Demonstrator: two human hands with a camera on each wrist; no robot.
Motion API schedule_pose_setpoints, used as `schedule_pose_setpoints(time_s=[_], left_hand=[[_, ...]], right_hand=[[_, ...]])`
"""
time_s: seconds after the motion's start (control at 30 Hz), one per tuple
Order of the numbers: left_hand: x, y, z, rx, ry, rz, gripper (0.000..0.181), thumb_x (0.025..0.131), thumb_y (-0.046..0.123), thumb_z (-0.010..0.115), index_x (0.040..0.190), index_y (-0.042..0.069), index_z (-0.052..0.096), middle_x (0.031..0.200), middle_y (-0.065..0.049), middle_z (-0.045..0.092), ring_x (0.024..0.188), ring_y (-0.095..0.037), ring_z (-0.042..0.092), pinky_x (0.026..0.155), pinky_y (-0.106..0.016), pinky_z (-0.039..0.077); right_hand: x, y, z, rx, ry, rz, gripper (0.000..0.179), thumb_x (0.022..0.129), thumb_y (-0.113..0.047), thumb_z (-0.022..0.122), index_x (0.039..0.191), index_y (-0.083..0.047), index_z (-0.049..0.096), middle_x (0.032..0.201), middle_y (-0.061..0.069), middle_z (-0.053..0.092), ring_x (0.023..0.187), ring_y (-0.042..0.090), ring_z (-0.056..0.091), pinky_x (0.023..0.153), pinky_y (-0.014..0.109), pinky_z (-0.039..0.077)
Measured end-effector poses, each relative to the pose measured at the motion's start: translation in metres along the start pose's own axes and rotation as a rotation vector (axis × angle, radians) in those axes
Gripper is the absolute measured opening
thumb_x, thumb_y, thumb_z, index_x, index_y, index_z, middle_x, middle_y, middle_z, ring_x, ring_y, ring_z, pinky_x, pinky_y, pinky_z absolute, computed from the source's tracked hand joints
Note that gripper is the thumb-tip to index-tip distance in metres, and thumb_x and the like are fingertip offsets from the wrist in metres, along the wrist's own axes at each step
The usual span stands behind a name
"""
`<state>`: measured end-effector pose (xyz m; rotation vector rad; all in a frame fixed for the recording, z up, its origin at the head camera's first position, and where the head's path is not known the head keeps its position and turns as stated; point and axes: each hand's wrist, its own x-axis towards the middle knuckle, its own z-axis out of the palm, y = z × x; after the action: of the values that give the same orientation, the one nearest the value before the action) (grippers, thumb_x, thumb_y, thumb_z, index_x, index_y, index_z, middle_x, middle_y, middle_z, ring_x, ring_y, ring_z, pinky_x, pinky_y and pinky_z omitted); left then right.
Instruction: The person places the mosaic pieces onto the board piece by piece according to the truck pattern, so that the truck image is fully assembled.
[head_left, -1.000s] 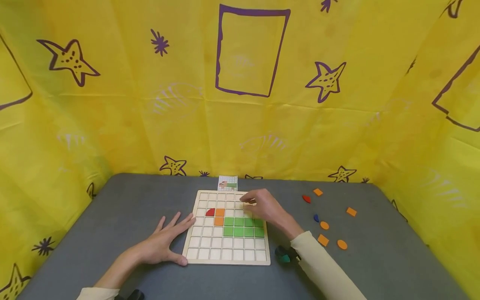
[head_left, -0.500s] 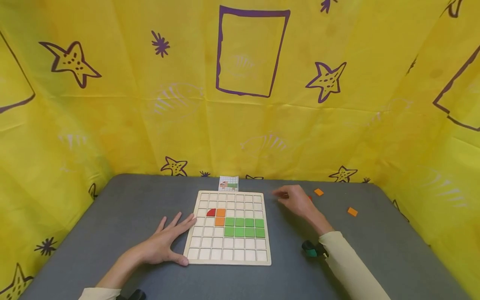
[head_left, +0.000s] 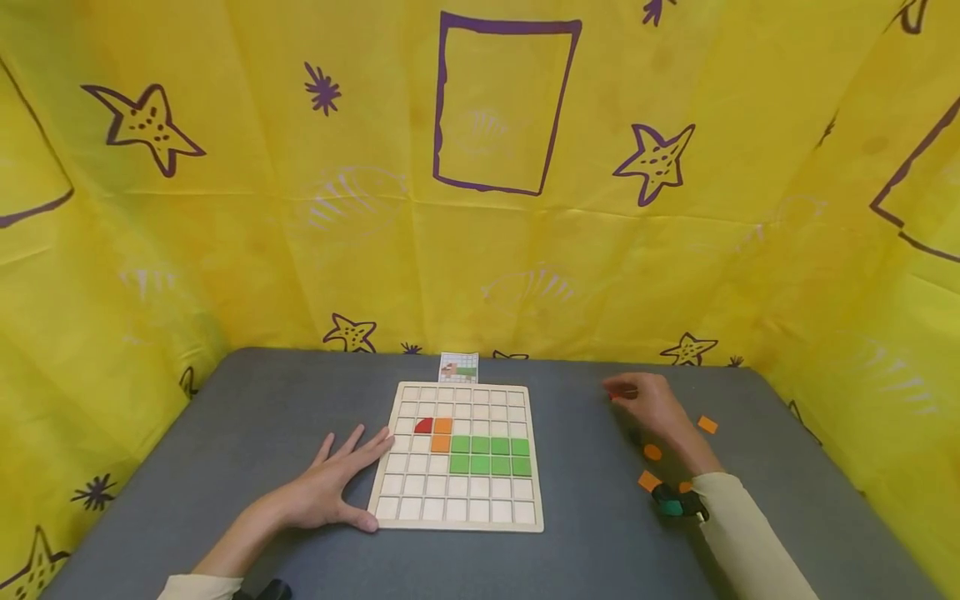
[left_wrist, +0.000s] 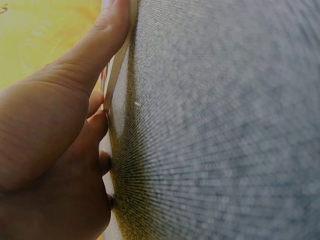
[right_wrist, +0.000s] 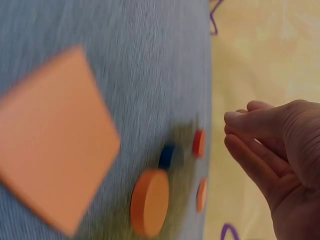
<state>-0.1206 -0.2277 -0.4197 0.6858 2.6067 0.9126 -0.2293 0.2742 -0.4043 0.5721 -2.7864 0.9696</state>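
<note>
My left hand [head_left: 318, 490] spreads its fingers along the left side of a wooden grid board [head_left: 498, 508], fingertips and thumb at its edge. The left wrist view shows the thumb [left_wrist: 102, 37] against the board's side. Green square tiles [head_left: 490, 455], two orange ones [head_left: 442, 435] and a red quarter-circle piece [head_left: 423, 426] lie in the board's cells. Right of the board, my right hand [head_left: 654, 408] hovers low over the loose pieces. Nothing shows between its slightly bent fingers. A red piece [right_wrist: 199, 143] lies close to its fingertips, mostly covered in the head view.
Around the right arm lie an orange square tile [head_left: 648, 481], orange round pieces [head_left: 652, 452], an orange tile [head_left: 707, 424] and a blue piece [right_wrist: 169, 156]. A printed pattern card [head_left: 458, 367] lies behind the board. Yellow patterned cloth [head_left: 487, 250] borders the grey table [head_left: 585, 550].
My right hand has moved right, from above the board's upper right to the loose pieces beside it. My left hand and the board's tiles stay as they were.
</note>
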Motion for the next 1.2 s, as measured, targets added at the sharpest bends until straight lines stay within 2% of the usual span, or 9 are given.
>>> schedule_pose_setpoints(time_s=[0.13,0.3,0.53,0.87,1.2], left_hand=[[0.0,0.0,0.001,-0.001,-0.002,0.009,0.111,0.067,0.051,0.082,0.155,0.011,0.029,0.162,-0.012,0.019,0.146,-0.049,-0.001,0.106,-0.069,-0.014],[0.0,0.0,0.001,0.003,0.004,0.015,0.111,0.067,0.052,0.082,0.155,0.011,0.028,0.162,-0.012,0.019,0.146,-0.049,-0.001,0.106,-0.069,-0.014],[0.0,0.0,0.002,-0.003,0.001,0.015,0.111,0.068,0.051,0.082,0.156,0.011,0.028,0.162,-0.012,0.018,0.146,-0.048,-0.002,0.106,-0.069,-0.015],[-0.001,-0.001,0.002,0.002,0.006,0.003,0.111,0.067,0.052,0.082,0.156,0.012,0.028,0.162,-0.012,0.018,0.146,-0.048,-0.002,0.106,-0.068,-0.015],[-0.001,-0.003,0.003,0.016,0.014,0.013,0.111,0.067,0.054,0.081,0.156,0.013,0.027,0.162,-0.012,0.018,0.146,-0.048,-0.001,0.107,-0.068,-0.014]], right_hand=[[-0.001,0.012,-0.007,-0.019,-0.002,0.039,0.03,0.084,0.006,0.07,0.114,0.005,0.07,0.105,0.019,0.072,0.097,0.037,0.068,0.08,0.047,0.056],[0.0,0.019,-0.01,-0.035,-0.029,0.045,0.032,0.083,0.01,0.067,0.115,0.007,0.068,0.108,0.023,0.07,0.098,0.041,0.067,0.081,0.05,0.056],[0.005,0.023,-0.006,-0.045,-0.073,0.053,0.033,0.081,0.011,0.069,0.114,0.01,0.067,0.107,0.024,0.07,0.098,0.04,0.067,0.081,0.049,0.056],[0.015,0.015,0.007,-0.029,-0.071,-0.028,0.032,0.081,0.004,0.075,0.111,0.011,0.068,0.104,0.022,0.071,0.096,0.038,0.068,0.081,0.049,0.055],[0.022,0.019,0.007,-0.058,-0.096,-0.033,0.033,0.081,0.003,0.074,0.114,0.007,0.069,0.107,0.019,0.071,0.1,0.037,0.067,0.086,0.051,0.053]])
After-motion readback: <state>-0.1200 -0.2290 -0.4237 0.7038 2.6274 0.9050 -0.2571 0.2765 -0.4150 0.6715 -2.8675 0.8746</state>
